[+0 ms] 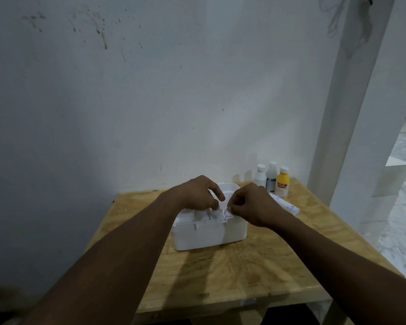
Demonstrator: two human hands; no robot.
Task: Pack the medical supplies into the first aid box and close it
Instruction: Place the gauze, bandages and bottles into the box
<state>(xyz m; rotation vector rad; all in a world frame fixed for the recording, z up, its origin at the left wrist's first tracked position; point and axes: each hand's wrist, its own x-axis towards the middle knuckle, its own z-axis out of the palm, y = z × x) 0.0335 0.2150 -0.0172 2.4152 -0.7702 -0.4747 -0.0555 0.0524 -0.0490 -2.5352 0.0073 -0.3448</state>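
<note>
One white box mid tabletop, my left hand and right hand on its top, both pinching its white fittings, three bottles behind, to the right.

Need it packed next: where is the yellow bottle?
In the head view, the yellow bottle stands at the far right of the wooden table, next to two white bottles, right of the first aid box.

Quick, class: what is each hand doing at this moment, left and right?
Left hand: fingers curled, pinching a white part on top of the box.
Right hand: pinching the box top too; which part cannot be told.
</note>
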